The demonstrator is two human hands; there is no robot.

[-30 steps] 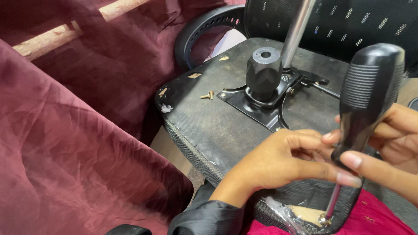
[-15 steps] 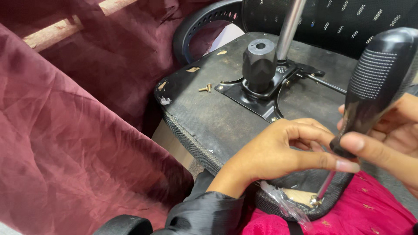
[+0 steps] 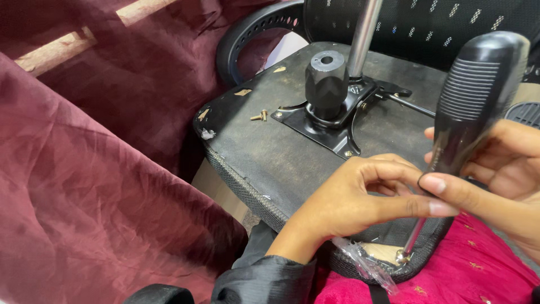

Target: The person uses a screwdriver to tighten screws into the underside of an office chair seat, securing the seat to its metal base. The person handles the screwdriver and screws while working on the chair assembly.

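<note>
I am gripping the black ribbed-handled screwdriver in my right hand, shaft slanting down-left onto the brass screw, left-hand fingers steadying it.

A furniture repair spot, perhaps a home, is suggested. An upturned office chair seat is seen at centre with loose screws, while maroon cloth is draped at nine o'clock.

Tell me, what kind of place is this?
Probably a home or small repair spot, not a factory: an upturned office chair seat is being worked on with a screwdriver, beside maroon cloth and loose screws.
</note>
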